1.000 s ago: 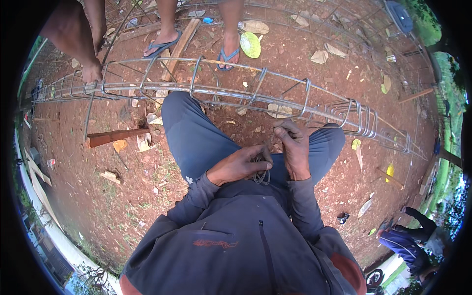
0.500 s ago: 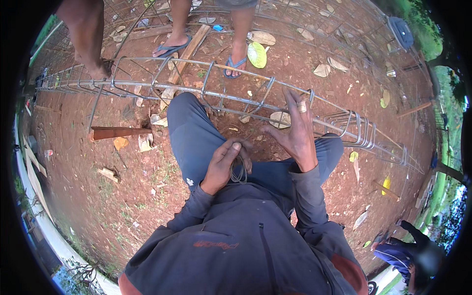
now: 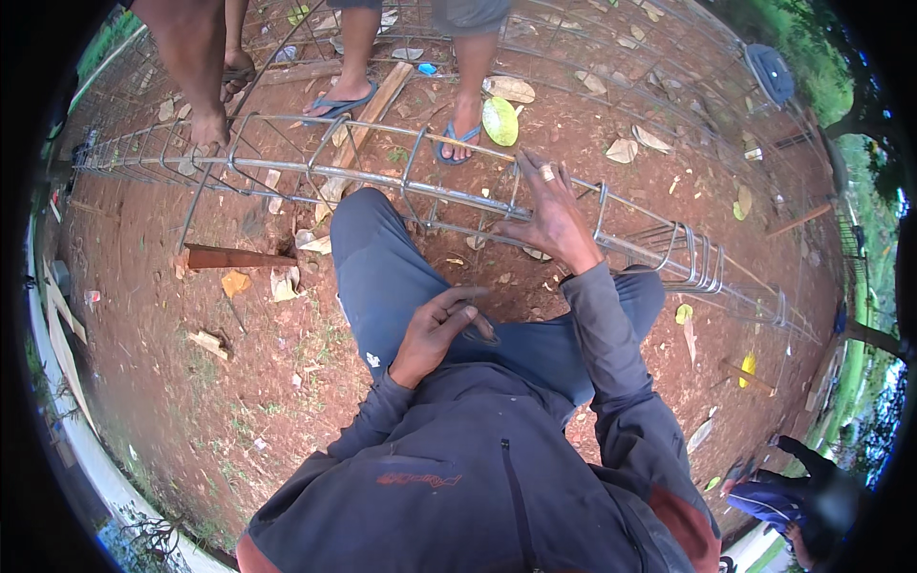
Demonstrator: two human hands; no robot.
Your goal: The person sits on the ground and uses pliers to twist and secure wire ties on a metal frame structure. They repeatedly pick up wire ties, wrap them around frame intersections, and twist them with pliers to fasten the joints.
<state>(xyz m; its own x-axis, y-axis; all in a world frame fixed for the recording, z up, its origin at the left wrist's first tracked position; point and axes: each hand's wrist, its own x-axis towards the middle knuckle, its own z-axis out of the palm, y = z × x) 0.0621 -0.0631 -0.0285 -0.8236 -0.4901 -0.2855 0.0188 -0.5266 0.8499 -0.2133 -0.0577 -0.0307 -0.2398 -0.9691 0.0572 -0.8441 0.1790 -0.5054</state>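
My left hand (image 3: pixel 432 336) is low between my thighs, palm turned up. Its fingers curl around a coil of thin wire, now mostly hidden by the fingers. My right hand (image 3: pixel 557 222) reaches over the long steel rebar cage (image 3: pixel 368 177) in front of my knees. Thumb and fingers are apart, spanning the bars beside a square stirrup, with a light band around one finger. Whether the fingertips press on the steel cannot be made out. Several stirrups (image 3: pixel 705 260) stand bunched on the cage to the right.
Across the cage stands a person in blue flip-flops (image 3: pixel 341 103); another person's bare foot (image 3: pixel 208 129) is at the cage's left. A wooden board (image 3: pixel 374 113) lies under the cage. A brown wooden stake (image 3: pixel 239 257) is at left. Wire mesh spreads behind; someone in blue (image 3: pixel 764 497) is far right.
My right hand has moved left and farther out over the cage. The wire loops that hung below my left hand no longer show. Another person's hand has come into view at upper left.
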